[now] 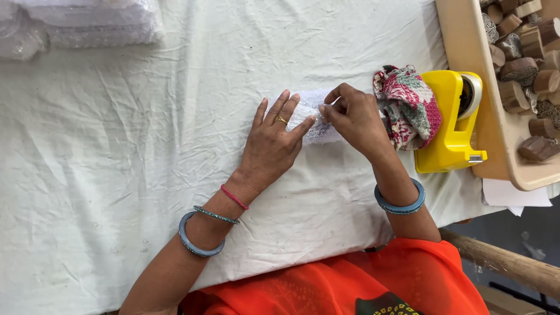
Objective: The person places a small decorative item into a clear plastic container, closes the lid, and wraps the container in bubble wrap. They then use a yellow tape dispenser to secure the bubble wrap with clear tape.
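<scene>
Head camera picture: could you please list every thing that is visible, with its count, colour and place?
small wrapped packet: one, clear wrap over white, table centre, under both hands
white cloth: one, white, wrinkled, covering the table
patterned fabric bundle: one, red, green and white, right of the packet
tape dispenser: one, yellow, beside the bundle
tray: one, beige, at the right edge
wooden blocks: many, brown, in the tray
stack of wrapped white fabric: one, top left corner
paper sheets: white, count unclear, under the tray's corner
wooden bar: one, brown, bottom right
left hand: flat on the packet, gold ring
right hand: fingertips pinching the packet's top
</scene>
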